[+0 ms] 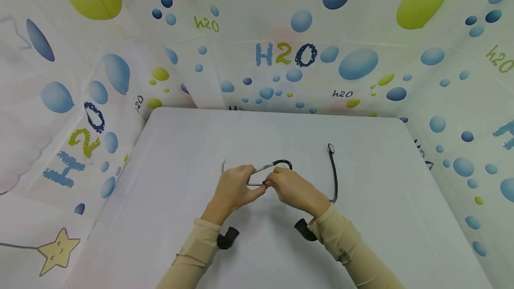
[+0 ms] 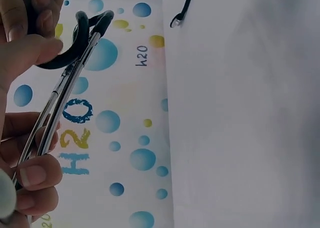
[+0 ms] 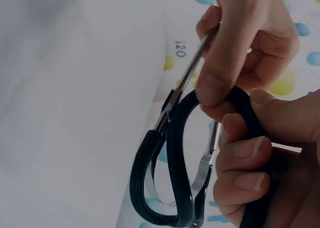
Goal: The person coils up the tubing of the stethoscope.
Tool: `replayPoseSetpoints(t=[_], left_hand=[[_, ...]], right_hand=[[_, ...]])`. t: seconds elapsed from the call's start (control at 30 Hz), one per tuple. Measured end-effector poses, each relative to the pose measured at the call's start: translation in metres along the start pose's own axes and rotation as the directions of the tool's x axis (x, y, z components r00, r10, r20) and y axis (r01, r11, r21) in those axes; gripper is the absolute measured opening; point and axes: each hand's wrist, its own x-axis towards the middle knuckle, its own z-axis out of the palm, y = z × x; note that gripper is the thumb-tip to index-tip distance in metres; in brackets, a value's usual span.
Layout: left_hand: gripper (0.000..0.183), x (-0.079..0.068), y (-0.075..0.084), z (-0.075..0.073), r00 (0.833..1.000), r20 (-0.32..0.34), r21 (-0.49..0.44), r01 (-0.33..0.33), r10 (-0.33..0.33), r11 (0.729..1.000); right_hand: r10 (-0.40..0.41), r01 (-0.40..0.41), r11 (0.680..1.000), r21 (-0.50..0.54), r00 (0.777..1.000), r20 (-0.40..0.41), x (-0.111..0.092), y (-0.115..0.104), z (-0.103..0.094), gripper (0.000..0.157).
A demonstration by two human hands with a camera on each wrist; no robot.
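A stethoscope with black tubing and metal ear tubes is between my two hands. My left hand grips the ear tubes, its fingers curled round them in the left wrist view. One pale eartip sticks up past that hand. Close beside it, my right hand pinches the black tubing, which bends in a loop in the right wrist view. Left thumb and right fingertips meet at the tubing. Farther right, the round chest piece lies on the table at the tubing's end.
The white table reaches out on all sides of the hands. Behind it and at both sides hang white curtains printed with drops and H2O lettering. A black wrist mount shows by the left sleeve, another by the right.
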Motion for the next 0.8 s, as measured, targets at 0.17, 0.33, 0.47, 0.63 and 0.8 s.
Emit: replayPoseSetpoints(t=[0.17,0.33,0.47,0.63,0.8], left_hand=[[0.057,-0.005,-0.005,-0.004,0.999,0.030,0.009,0.030,-0.030,1.000],[0.059,-0.006,-0.006,-0.005,0.999,0.041,-0.001,0.015,-0.015,1.000],[0.053,-0.006,-0.004,-0.002,0.999,0.036,-0.004,-0.011,0.011,1.000],[0.039,-0.007,-0.002,0.002,0.998,0.047,0.002,-0.039,0.039,0.999],[0.042,-0.007,-0.002,-0.002,0.994,0.105,0.011,-0.008,0.007,1.000]], right_hand=[[0.010,-0.012,1.000,0.024,0.998,0.064,-0.002,0.002,0.004,0.017],[-0.013,0.009,0.998,0.062,0.998,0.055,-0.001,0.004,0.010,0.016],[-0.063,0.063,0.995,0.074,0.998,0.001,0.001,0.004,0.012,0.015],[-0.063,0.063,0.995,0.075,0.998,-0.005,0.005,0.001,0.010,0.015],[-0.031,0.030,0.999,0.039,0.999,0.010,0.005,0.001,0.011,0.016]])
